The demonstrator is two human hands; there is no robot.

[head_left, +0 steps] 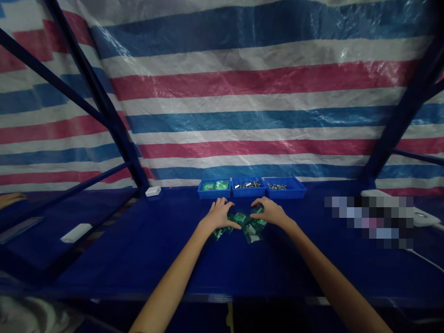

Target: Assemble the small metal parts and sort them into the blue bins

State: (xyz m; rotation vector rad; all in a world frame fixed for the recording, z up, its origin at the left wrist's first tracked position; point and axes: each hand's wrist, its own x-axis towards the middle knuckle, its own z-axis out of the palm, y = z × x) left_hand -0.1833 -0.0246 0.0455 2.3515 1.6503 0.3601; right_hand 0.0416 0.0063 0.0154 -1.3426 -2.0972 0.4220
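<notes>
Small shiny green packets [252,227] lie in a loose pile on the blue table, between my two hands. Around the pile's left side curves my left hand [219,214], its thumb stretched apart from the fingers. My right hand [271,211] is cupped at the right side, fingers and thumb also apart, close to or touching the packets. Neither hand is closed on anything. Some packets are partly hidden beneath the fingers. Behind the hands stand a blue bin with green packets [215,185], a bin with shiny metal pieces [248,185] and a bin with smaller metal parts [276,187].
A small white box [153,191] sits at the back left of the table [138,259]. White power strips with a cable [426,217] lie at the right beside a blurred-out patch. Blue frame posts [118,138] rise at both sides. Another person's hand [12,199] shows far left.
</notes>
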